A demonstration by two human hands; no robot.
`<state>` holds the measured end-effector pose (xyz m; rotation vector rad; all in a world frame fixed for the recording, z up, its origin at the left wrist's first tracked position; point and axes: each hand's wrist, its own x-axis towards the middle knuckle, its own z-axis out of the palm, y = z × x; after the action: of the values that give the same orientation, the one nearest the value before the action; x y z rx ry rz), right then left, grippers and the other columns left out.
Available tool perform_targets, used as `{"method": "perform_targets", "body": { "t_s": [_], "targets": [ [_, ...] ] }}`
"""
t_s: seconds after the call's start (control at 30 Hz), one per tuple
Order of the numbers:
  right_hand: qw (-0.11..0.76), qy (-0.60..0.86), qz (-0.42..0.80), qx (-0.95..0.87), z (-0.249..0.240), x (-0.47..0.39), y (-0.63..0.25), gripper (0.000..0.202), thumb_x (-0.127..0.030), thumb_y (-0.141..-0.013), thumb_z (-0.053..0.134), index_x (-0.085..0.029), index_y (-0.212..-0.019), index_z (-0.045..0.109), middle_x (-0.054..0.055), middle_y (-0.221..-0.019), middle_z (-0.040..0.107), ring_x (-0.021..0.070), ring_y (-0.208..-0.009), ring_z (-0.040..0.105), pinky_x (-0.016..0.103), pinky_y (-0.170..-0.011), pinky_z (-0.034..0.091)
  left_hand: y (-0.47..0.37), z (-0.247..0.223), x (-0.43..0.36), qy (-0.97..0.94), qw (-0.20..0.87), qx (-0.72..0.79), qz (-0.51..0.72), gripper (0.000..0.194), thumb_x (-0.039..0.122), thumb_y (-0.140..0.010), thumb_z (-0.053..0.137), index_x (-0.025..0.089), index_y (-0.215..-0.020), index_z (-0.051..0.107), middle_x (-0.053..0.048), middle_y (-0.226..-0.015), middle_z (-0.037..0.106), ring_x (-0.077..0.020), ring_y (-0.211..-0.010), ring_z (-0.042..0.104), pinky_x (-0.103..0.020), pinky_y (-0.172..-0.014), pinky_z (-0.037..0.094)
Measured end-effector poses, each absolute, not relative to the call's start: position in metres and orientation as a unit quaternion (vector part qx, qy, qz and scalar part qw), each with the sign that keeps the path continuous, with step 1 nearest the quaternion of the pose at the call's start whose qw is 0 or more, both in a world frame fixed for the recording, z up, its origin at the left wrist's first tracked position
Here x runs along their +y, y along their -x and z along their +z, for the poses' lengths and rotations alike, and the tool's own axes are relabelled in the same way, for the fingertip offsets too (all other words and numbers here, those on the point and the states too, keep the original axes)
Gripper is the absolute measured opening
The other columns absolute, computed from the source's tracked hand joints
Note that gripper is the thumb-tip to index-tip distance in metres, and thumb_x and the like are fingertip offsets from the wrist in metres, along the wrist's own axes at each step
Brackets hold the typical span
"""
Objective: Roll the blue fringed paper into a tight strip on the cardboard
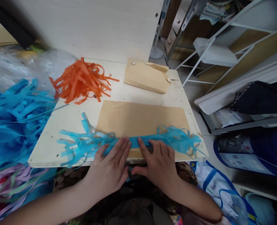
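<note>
Fingers [126, 144] of the left hand [110, 162] pressed down, close together and nearly straight, on the blue paper band [135, 142], and just beside them came the right hand [162, 165], its index finger laid on the band, the others bent and a little spread, its thumb out towards the near edge. No pinch showed on either side!

And where was that band? Right across the near part of a flat brown sheet [143, 117], at the near side of the table [50, 137], with loose fringe fanning out left and right. The progress, then: both ends were in strips, and the middle looked drawn narrow and pressed fairly smooth. What remained open? No tie or tape could be seen around the middle, and the fringes lay tangled and uneven.

Farther off, an orange fringed bundle [82, 79] sat at the far left, a folded brown paper piece [145, 76] at the far right, while a big blue heap [16, 115] crowded the left side.
</note>
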<state>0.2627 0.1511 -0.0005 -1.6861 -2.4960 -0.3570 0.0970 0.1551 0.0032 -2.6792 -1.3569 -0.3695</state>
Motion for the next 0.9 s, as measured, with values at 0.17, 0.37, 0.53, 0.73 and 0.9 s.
{"method": "perform_targets", "body": {
  "t_s": [0.17, 0.37, 0.53, 0.73, 0.9],
  "targets": [
    [0.024, 0.605, -0.146, -0.783, 0.005, 0.148, -0.282, 0.068, -0.065, -0.067, 0.033, -0.019, -0.114, 0.047, 0.015, -0.105, 0.049, 0.0282, -0.097, 0.037, 0.039, -0.075, 0.024, -0.104, 0.008, 0.157, 0.865, 0.090, -0.475, -0.132, 0.031, 0.028, -0.080, 0.035, 0.017, -0.101, 0.055, -0.004, -0.107, 0.057, -0.0224, -0.101, 0.048, -0.040, -0.076, 0.026],
    [0.143, 0.582, -0.185, -0.779, 0.001, 0.143, -0.266, 0.041, -0.046, -0.078, 0.038, -0.020, -0.107, 0.052, 0.009, -0.105, 0.053, 0.0236, -0.097, 0.038, 0.037, -0.076, 0.023, -0.117, 0.007, 0.155, 0.836, 0.132, -0.505, -0.168, 0.021, 0.025, -0.080, 0.041, 0.026, -0.095, 0.056, 0.000, -0.101, 0.060, -0.0219, -0.098, 0.049, -0.045, -0.081, 0.021],
    [0.155, 0.502, -0.098, -0.845, 0.000, 0.145, -0.258, 0.019, -0.024, -0.080, 0.044, -0.020, -0.092, 0.058, 0.002, -0.089, 0.059, 0.0163, -0.085, 0.045, 0.033, -0.073, 0.024, -0.111, 0.008, 0.152, 0.857, 0.145, -0.460, -0.184, 0.014, 0.021, -0.077, 0.047, 0.025, -0.085, 0.058, 0.004, -0.095, 0.062, -0.0184, -0.088, 0.052, -0.041, -0.080, 0.023],
    [0.139, 0.466, -0.103, -0.868, 0.006, 0.140, -0.262, 0.012, -0.018, -0.076, 0.049, -0.017, -0.085, 0.058, 0.001, -0.078, 0.058, 0.0165, -0.078, 0.046, 0.033, -0.071, 0.025, -0.108, 0.018, 0.146, 0.870, 0.092, -0.454, -0.168, 0.008, 0.023, -0.075, 0.051, 0.023, -0.071, 0.058, 0.006, -0.067, 0.062, -0.0164, -0.077, 0.053, -0.040, -0.079, 0.025],
    [0.110, 0.445, -0.117, -0.881, 0.008, 0.138, -0.258, 0.011, -0.013, -0.076, 0.047, -0.015, -0.077, 0.058, 0.002, -0.073, 0.056, 0.0174, -0.074, 0.045, 0.032, -0.068, 0.026, -0.119, 0.023, 0.147, 0.883, 0.125, -0.434, -0.128, 0.010, 0.013, -0.072, 0.051, 0.018, -0.064, 0.056, 0.003, -0.057, 0.057, -0.0177, -0.072, 0.053, -0.039, -0.080, 0.027]
  ]
}}
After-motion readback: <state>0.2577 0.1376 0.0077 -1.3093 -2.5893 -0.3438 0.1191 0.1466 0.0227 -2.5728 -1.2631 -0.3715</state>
